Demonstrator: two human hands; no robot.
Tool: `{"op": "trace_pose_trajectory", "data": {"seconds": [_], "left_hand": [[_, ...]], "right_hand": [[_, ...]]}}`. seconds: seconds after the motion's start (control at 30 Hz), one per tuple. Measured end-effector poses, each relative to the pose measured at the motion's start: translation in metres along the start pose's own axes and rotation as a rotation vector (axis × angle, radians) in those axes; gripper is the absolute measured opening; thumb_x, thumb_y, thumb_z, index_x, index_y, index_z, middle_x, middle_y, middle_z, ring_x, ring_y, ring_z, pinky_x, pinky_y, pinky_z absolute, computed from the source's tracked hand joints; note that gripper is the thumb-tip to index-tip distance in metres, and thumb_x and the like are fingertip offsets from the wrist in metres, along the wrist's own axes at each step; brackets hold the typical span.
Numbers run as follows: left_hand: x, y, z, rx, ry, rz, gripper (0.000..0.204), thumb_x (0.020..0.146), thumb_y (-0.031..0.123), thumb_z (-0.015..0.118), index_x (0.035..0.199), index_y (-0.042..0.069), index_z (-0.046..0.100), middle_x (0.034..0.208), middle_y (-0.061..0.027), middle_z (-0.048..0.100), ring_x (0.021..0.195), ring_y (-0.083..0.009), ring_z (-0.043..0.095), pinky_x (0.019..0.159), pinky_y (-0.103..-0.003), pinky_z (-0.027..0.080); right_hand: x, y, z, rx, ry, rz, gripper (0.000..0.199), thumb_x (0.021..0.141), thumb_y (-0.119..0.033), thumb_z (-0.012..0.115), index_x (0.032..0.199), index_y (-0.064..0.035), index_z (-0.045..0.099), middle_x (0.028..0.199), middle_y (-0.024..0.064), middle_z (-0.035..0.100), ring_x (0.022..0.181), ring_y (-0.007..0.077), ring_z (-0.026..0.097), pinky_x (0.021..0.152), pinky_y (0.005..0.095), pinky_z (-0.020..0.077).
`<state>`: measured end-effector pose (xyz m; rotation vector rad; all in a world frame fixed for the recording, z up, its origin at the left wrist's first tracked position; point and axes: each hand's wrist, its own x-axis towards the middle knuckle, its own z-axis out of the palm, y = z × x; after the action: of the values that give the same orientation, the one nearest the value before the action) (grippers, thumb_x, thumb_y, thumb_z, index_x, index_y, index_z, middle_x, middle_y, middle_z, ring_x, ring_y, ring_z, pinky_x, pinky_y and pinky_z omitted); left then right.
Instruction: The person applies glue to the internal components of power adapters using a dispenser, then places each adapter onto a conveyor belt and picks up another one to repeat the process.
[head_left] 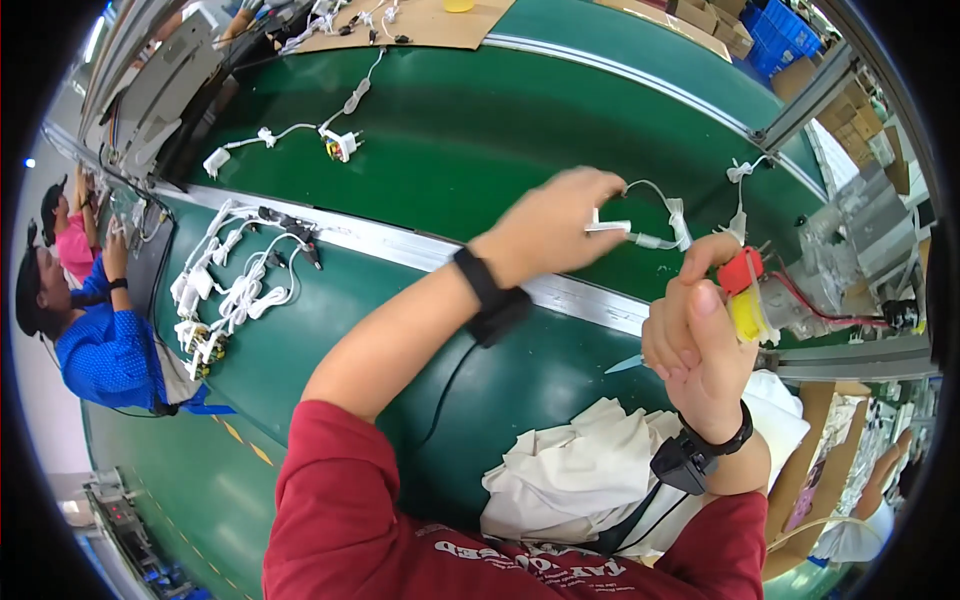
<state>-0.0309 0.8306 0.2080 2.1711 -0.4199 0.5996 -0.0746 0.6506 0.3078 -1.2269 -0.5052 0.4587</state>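
Note:
My left hand (562, 222), blurred by motion, is closed over the green belt with a white plug piece (608, 227) of a cord at its fingers. From there a thin white cord (675, 215) loops to the right, with a tie on it. My right hand (695, 335) is raised on the right, fingers curled and thumb up. Its index finger touches or lies just beside a red block (740, 270) with a yellow part (748, 315) below it. Whatever the right fingers pinch, if anything, is hidden. Another white cord (740, 172) hangs behind that hand.
A metal rail (400, 245) divides the green belt from the near worktop. White corded adapters (240, 270) lie heaped at left; another corded piece (340, 145) sits on the belt. White cloth (580, 475) lies close to me. Red wires (800, 295) run by the right fixture. Co-workers (105, 335) sit left.

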Motion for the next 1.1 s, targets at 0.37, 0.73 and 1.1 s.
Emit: {"op": "trace_pose_trajectory", "data": {"seconds": [0.37, 0.73, 1.1], "left_hand": [[-0.106, -0.195, -0.225, 0.582, 0.524, -0.992, 0.046, 0.078, 0.029, 0.066, 0.109, -0.004, 0.057, 0.109, -0.0266, 0.059, 0.106, -0.0371, 0.055, 0.087, -0.042, 0.044], [-0.042, -0.073, -0.107, -0.226, 0.405, -0.737, 0.042, 0.082, 0.016, 0.064, 0.116, 0.002, 0.043, 0.096, -0.0124, 0.063, 0.079, -0.0199, 0.063, 0.062, -0.026, 0.053], [-0.107, 0.091, 0.024, -1.519, -0.175, -0.984, 0.037, 0.093, 0.008, 0.048, 0.127, 0.008, 0.034, 0.122, -0.0121, 0.052, 0.107, -0.0169, 0.054, 0.066, -0.026, 0.053]], "right_hand": [[0.003, 0.007, 0.004, 0.096, -0.085, 0.004, 0.027, 0.093, -0.029, 0.053, 0.094, -0.0067, 0.038, 0.048, -0.0038, 0.034, 0.036, 0.0043, 0.028, 0.034, 0.0213, 0.0244], [0.003, 0.005, 0.002, 0.105, -0.043, -0.013, 0.021, 0.092, -0.023, 0.053, 0.093, -0.0057, 0.04, 0.05, -0.0031, 0.036, 0.039, 0.0041, 0.03, 0.037, 0.0213, 0.025], [0.018, 0.0, -0.014, 0.121, 0.106, 0.014, 0.016, 0.091, -0.016, 0.054, 0.088, -0.0064, 0.041, 0.05, -0.0034, 0.038, 0.04, 0.0033, 0.031, 0.038, 0.0205, 0.024]]}}
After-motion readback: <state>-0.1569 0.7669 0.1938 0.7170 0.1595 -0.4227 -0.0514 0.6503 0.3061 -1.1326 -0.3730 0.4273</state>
